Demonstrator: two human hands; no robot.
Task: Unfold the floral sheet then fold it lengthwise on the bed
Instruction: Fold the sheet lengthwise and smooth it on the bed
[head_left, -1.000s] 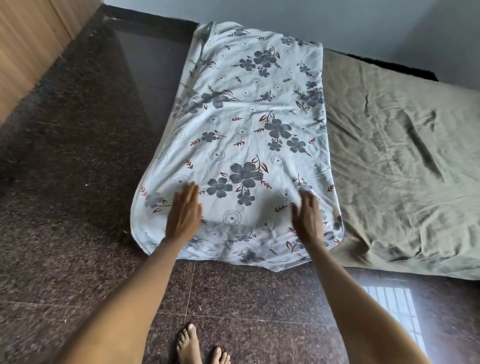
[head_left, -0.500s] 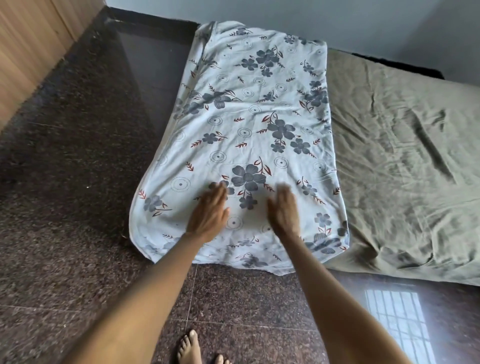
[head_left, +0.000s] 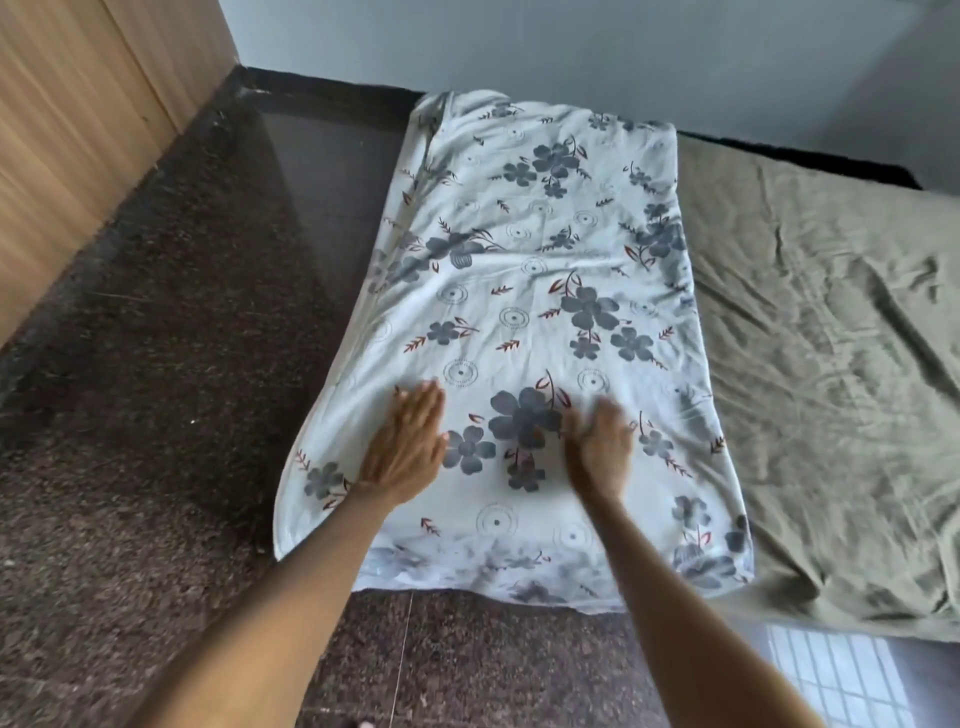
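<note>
The floral sheet (head_left: 524, 322) lies folded in a long strip on the left side of the bed (head_left: 831, 364). The left hand (head_left: 402, 447) and right hand (head_left: 597, 447) press flat on it, fingers straight. Sweeping outward from the middle should best clear wrinkles.

White floral sheet (head_left: 524, 312) lies folded lengthwise along the bed's (head_left: 831, 364) left side.
</note>
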